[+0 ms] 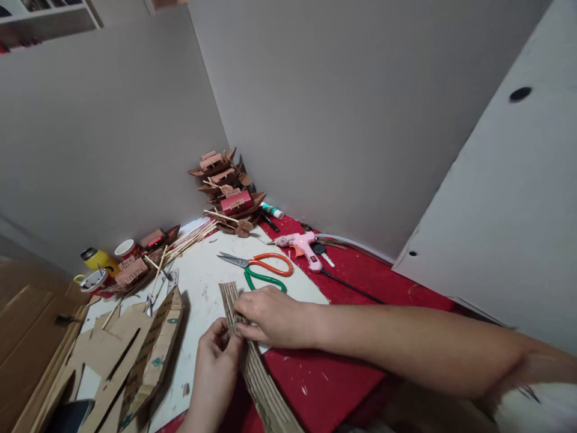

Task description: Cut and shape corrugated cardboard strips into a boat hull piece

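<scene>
A long strip of corrugated cardboard [264, 385], its ridges showing, runs from the white board toward the near edge. My left hand [219, 355] pinches its left side with thumb and fingers. From the right, my right hand [273, 316] grips the same strip close to the left fingertips; part of the strip is hidden under it. Just beyond the hands lie scissors [256, 264] with one orange and one green handle, blades apart. Left of my hands rests a cardboard boat hull [155, 355].
A pink glue gun [302, 246] lies on the red cloth [356, 282], its cord trailing right. Stacked model boats [229, 186] stand in the corner, with thin sticks [192, 240] beside them. Cardboard pieces [94, 355], cups and a yellow bottle [99, 260] occupy the left. Grey panels [315, 120] enclose the back.
</scene>
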`<state>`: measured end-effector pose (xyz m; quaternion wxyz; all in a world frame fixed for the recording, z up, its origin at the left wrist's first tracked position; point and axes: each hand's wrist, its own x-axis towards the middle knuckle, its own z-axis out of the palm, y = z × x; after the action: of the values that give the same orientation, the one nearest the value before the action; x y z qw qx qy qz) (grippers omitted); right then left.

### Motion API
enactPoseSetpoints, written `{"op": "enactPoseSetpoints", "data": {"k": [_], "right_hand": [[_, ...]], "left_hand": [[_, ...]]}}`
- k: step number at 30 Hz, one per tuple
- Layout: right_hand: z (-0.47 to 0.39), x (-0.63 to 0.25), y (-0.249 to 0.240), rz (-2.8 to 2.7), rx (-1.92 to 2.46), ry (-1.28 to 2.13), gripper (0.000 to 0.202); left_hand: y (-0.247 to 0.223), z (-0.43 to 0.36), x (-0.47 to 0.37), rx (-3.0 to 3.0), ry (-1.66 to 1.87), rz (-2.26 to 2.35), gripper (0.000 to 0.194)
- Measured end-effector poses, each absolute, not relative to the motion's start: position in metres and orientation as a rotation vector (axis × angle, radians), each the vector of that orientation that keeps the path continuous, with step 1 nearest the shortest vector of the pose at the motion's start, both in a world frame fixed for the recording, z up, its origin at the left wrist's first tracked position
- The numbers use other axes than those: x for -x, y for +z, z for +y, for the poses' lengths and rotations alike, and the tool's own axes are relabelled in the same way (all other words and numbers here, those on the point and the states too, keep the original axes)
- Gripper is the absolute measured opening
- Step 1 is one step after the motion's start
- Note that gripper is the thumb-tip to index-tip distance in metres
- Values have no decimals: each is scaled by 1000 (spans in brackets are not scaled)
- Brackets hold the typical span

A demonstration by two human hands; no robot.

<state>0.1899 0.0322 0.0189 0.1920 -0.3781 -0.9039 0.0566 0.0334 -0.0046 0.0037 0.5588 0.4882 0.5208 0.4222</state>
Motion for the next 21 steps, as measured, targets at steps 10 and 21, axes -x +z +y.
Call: {"op": "enactPoseSetpoints", "data": {"k": [10, 21], "right_hand": [[46, -188, 4, -2576, 1175, 251, 13], [42, -202, 12, -1887, 689, 260, 10]], "left_hand": [[-2, -8, -45, -1035, 985, 1246, 18], [-1, -9, -50, -841, 1098, 1154, 24]]}}
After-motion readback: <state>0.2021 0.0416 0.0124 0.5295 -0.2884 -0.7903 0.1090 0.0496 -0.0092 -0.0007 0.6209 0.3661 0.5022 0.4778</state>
